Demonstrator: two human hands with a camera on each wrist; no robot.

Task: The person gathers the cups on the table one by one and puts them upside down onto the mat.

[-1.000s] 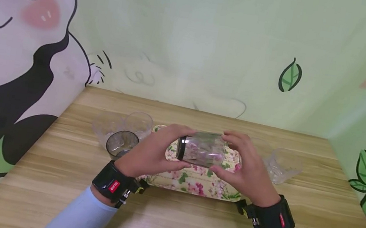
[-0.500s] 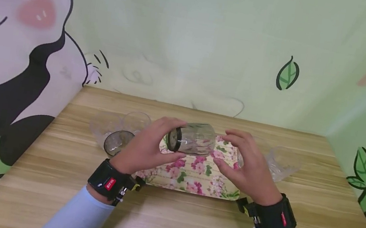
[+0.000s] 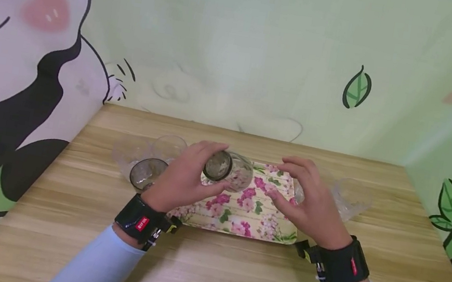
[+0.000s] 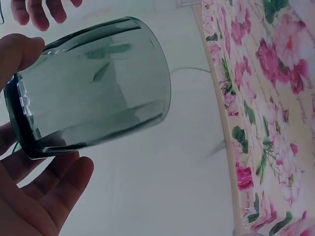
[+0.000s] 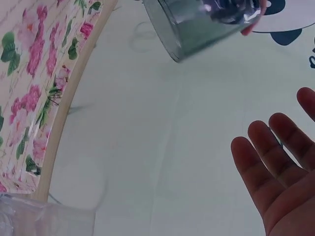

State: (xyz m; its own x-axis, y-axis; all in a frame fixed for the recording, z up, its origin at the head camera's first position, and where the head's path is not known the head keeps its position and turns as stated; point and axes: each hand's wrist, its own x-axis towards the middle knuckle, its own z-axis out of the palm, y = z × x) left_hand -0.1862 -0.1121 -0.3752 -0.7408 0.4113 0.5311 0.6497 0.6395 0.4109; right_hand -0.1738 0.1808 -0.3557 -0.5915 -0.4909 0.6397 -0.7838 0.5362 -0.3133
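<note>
My left hand (image 3: 187, 176) grips a smoky grey drinking glass (image 3: 240, 172) by its thick dark base, thumb on one side and fingers on the other. The glass (image 4: 103, 88) lies tilted on its side in the air over the flowered tray (image 3: 241, 211), its mouth pointing away from the left palm. To the right of it, my right hand (image 3: 313, 200) is held apart from the glass with nothing in it, thumb and fingers spread. In the right wrist view the fingers (image 5: 261, 162) are loosely extended, well away from the glass (image 5: 197, 29).
At the left, a dark-tinted glass (image 3: 146, 173) stands beside clear glasses (image 3: 170, 147), partly behind the left hand. More clear glasses (image 3: 351, 198) are on the right, beyond the right hand. All are on the wooden table (image 3: 206, 269), with a painted wall (image 3: 229, 63) behind.
The right hand has let go of the glass. The left hand has taken it leftward and turned it, so its base now faces more toward the head camera.
</note>
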